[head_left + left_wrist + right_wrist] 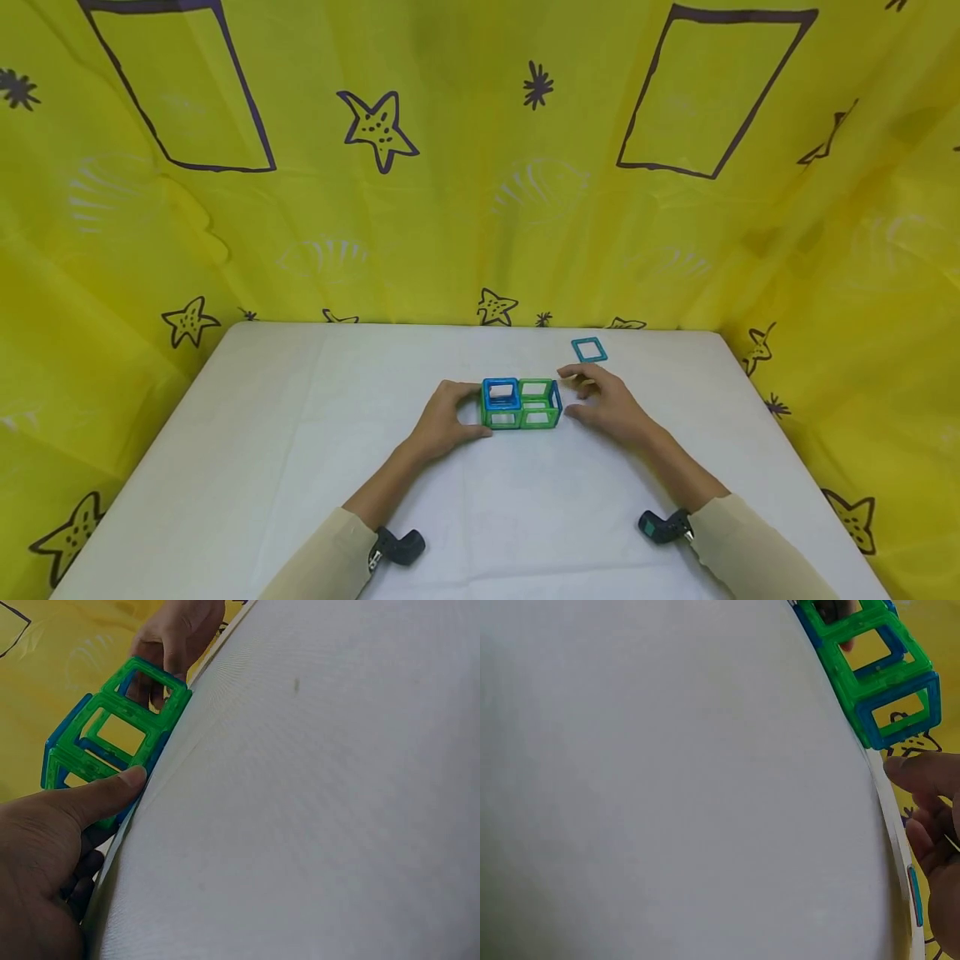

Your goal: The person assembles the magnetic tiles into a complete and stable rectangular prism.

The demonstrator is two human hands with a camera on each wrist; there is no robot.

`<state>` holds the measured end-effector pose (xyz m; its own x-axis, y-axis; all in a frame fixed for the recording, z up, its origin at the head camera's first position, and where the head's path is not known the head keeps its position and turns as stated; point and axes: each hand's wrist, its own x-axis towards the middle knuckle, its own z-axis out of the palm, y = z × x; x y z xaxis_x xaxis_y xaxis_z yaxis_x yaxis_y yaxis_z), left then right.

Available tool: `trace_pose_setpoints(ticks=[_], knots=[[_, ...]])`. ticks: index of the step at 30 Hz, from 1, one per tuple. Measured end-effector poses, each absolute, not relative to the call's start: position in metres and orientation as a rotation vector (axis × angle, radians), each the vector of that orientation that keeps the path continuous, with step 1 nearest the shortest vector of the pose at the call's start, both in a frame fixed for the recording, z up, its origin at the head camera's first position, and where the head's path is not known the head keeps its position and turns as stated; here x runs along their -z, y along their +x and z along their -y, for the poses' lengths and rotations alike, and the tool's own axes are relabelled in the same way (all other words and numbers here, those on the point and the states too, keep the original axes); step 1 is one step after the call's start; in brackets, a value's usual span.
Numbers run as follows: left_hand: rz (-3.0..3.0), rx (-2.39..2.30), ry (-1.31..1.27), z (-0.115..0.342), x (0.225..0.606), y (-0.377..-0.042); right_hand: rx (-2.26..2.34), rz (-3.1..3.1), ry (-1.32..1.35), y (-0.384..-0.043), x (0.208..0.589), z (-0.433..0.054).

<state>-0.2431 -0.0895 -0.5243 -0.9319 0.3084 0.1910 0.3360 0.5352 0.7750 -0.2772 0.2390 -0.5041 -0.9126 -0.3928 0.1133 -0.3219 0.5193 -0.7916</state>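
A box-like structure of green and blue magnetic tiles (520,419) stands on the table, two cells long, with a blue square tile (501,407) on top of its left cell. At its left end my left hand (442,423) grips it, the thumb on the front face and the fingers round the back; the left wrist view shows the thumb (120,793) against a green tile. My right hand (611,408) hovers just beyond the right end, thumb and fingers apart and holding nothing. In the right wrist view a gap shows between that thumb (915,771) and the blue end tile (866,720).
One loose teal square tile (593,360) lies flat on the white-covered table (360,367), behind my right hand near the back edge. A yellow patterned curtain (450,225) rises behind the table and along both sides.
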Motion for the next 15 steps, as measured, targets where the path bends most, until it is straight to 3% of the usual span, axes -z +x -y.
trace_pose_setpoints(ticks=[15], knots=[[2.727, 1.351, -0.592, 0.09, 0.526, -0.242, 1.371, -2.868, -0.529, -0.315, 0.503, -0.26]])
